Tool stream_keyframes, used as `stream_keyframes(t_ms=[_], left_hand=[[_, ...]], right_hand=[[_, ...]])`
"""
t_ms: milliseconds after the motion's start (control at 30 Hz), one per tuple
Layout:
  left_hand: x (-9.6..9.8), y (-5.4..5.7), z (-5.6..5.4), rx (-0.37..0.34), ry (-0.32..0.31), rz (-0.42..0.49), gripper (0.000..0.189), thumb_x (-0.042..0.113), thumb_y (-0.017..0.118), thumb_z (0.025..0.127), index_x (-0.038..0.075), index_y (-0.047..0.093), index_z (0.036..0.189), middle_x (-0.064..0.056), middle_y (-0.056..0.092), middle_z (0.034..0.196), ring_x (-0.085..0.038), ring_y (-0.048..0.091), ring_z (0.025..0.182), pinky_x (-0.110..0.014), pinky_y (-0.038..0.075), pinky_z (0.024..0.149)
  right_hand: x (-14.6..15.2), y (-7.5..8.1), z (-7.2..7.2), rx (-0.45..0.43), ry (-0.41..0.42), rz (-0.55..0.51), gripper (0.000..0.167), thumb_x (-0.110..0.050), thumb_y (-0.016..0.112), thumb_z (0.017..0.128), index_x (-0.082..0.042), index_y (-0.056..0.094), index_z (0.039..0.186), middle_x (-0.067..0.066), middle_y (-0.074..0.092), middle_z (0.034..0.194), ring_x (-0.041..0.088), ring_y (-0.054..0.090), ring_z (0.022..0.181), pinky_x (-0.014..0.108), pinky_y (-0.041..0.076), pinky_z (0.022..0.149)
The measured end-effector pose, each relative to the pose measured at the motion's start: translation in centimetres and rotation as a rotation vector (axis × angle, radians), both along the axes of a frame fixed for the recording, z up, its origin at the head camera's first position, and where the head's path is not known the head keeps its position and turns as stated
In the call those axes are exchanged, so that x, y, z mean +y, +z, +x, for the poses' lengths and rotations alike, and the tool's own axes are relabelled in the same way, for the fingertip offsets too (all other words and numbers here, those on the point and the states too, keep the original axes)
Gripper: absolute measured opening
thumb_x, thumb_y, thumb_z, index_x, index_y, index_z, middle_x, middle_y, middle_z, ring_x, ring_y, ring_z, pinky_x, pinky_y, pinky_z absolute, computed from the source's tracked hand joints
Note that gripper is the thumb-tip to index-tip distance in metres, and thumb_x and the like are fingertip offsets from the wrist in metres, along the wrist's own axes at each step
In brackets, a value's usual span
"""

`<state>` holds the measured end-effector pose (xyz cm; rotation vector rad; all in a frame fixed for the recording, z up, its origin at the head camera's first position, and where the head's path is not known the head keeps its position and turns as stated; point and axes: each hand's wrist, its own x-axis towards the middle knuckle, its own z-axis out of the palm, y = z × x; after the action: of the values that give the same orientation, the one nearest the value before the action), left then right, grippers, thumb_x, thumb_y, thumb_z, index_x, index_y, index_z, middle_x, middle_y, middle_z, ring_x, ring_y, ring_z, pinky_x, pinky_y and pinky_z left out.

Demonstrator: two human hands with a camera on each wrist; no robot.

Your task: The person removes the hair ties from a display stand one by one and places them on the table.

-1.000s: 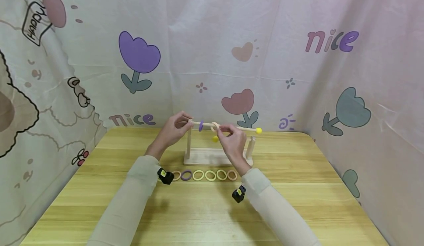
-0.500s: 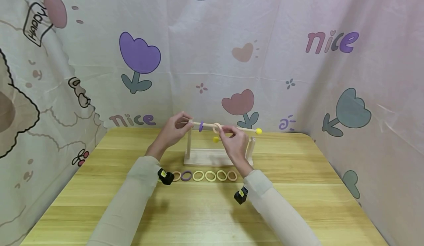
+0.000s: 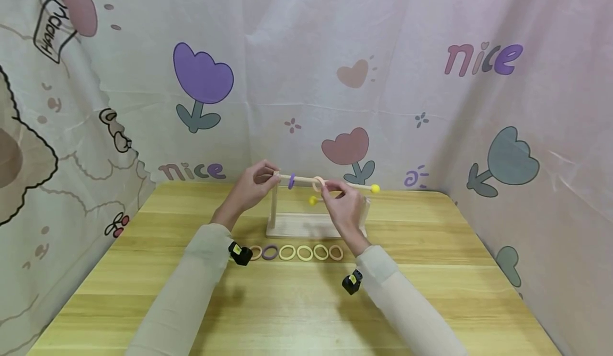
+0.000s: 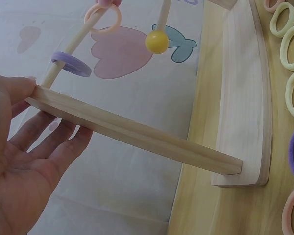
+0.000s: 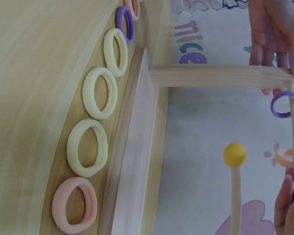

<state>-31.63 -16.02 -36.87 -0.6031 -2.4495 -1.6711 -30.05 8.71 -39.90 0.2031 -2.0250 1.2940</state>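
In the head view, my left hand [image 3: 251, 185] pinches the top of the left post [image 4: 137, 129] of a wooden stand, thumb above and fingers below in the left wrist view. From that post's top a thin rod [image 3: 304, 179] runs right to a yellow ball tip [image 3: 375, 188]. A purple ring [image 4: 76, 64] hangs on the rod near the post. Farther along, a peach ring [image 3: 314, 184] is around the rod, pinched between thumb and fingertips of my right hand [image 3: 346, 204]. Right fingers partly cover the ring.
The stand's flat base [image 3: 297, 225] rests on the wooden table [image 3: 297, 308]. A lower rod with a yellow ball [image 5: 234, 154] points left from the right post. Before the base lies a row of several rings, including a purple ring [image 3: 270, 252] and a pink ring [image 5: 60, 205].
My right hand has moved to the right, carrying the peach ring along the rod away from the purple ring. The left hand stays at the post top.
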Motion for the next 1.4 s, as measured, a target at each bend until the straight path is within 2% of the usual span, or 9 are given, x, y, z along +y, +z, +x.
stream_keyframes(t_ms=[200, 300, 433, 733, 1400], left_hand=[[0.0, 0.2, -0.1, -0.009, 0.0, 0.009, 0.027, 0.023, 0.062, 0.104, 0.006, 0.06, 0.125, -0.021, 0.065, 0.132, -0.042, 0.06, 0.133, -0.056, 0.049, 0.112], [-0.1, 0.2, -0.2, -0.007, -0.001, 0.008, 0.028, 0.022, 0.062, 0.103, 0.005, 0.059, 0.125, -0.022, 0.065, 0.132, -0.042, 0.06, 0.132, -0.056, 0.05, 0.112], [0.0, 0.2, -0.3, -0.001, -0.001, -0.004, 0.031, 0.022, 0.063, 0.103, 0.002, 0.059, 0.126, -0.022, 0.065, 0.132, -0.043, 0.061, 0.132, -0.056, 0.05, 0.111], [-0.1, 0.2, -0.3, 0.007, 0.0, -0.011, 0.029, 0.021, 0.062, 0.103, 0.002, 0.059, 0.125, -0.022, 0.065, 0.131, -0.042, 0.061, 0.132, -0.055, 0.05, 0.112], [0.0, 0.2, -0.1, 0.013, -0.002, -0.017, 0.028, 0.019, 0.062, 0.104, 0.001, 0.058, 0.124, -0.021, 0.065, 0.129, -0.04, 0.063, 0.13, -0.053, 0.051, 0.111]], right_hand=[[0.3, 0.1, -0.1, 0.001, -0.002, -0.013, 0.01, -0.012, 0.082, 0.084, -0.005, 0.081, 0.09, 0.011, 0.08, 0.082, 0.019, 0.057, 0.05, 0.009, 0.036, 0.046], [0.5, 0.0, -0.1, 0.003, 0.006, -0.027, 0.009, -0.011, 0.081, 0.084, -0.005, 0.082, 0.091, 0.011, 0.08, 0.082, 0.022, 0.058, 0.051, 0.009, 0.036, 0.046], [0.7, -0.2, -0.1, 0.012, -0.015, -0.027, 0.01, -0.012, 0.082, 0.084, -0.005, 0.082, 0.091, 0.011, 0.08, 0.081, 0.018, 0.057, 0.049, 0.008, 0.036, 0.046], [1.5, -0.4, -0.2, 0.016, -0.021, -0.047, 0.011, -0.012, 0.082, 0.083, -0.004, 0.082, 0.09, 0.013, 0.079, 0.081, -0.005, 0.048, 0.048, 0.008, 0.036, 0.047], [3.6, -0.7, -0.1, 0.0, -0.036, -0.098, 0.009, -0.006, 0.08, 0.083, -0.002, 0.082, 0.09, 0.016, 0.079, 0.083, -0.009, 0.047, 0.048, 0.006, 0.037, 0.047]])
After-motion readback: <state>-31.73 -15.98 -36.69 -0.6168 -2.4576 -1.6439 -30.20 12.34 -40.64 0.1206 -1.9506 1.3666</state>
